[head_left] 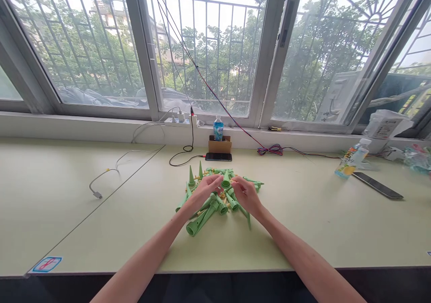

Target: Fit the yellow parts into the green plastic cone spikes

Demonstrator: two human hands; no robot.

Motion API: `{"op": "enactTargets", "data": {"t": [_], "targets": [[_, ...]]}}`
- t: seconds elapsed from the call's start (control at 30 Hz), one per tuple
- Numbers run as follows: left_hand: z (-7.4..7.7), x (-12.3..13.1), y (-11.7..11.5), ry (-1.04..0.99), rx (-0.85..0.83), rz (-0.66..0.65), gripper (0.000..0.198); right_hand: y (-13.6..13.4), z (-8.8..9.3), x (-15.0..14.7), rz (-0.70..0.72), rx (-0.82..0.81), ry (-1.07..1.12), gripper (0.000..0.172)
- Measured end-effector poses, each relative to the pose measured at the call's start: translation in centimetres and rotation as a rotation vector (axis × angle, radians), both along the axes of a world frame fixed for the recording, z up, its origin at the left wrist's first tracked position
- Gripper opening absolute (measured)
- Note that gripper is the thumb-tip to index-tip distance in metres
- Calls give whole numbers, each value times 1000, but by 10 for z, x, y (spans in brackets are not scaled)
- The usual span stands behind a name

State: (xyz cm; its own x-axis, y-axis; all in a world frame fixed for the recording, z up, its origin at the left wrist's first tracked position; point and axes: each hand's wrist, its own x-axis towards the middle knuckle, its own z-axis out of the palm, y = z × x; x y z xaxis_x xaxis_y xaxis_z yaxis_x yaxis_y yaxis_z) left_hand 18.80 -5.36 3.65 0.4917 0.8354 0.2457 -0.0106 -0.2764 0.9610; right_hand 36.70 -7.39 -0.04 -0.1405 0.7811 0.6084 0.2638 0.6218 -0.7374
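Observation:
A pile of several green plastic cone-shaped spikes (205,211) with small yellow parts lies on the pale green table (303,231), in the middle. Both my hands rest over the pile. My left hand (206,190) and my right hand (245,194) meet at one green spike (225,182), fingers curled and pinching it between them. Two spikes (191,177) stand upright at the pile's far left side. Parts of the pile are hidden under my hands.
A phone (218,156) leans by a small cardboard box (220,146) with a water bottle (218,129) behind it. A white cable (101,177) lies at the left. A drink bottle (352,159) and a dark flat device (377,185) lie at the right. Windows run along the far wall.

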Motion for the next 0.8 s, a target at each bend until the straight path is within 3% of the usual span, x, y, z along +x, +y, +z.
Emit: {"op": "enactTargets", "data": {"t": [0.23, 0.47, 0.8], "targets": [[2, -1, -3, 17, 52, -2, 38, 2, -2, 1, 2, -36, 11, 34], [5, -2, -5, 73, 90, -8, 46, 3, -2, 3, -21, -27, -9, 31], [-3, 0, 0, 38, 91, -43, 50, 6, -6, 2, -41, -32, 0, 31]]}}
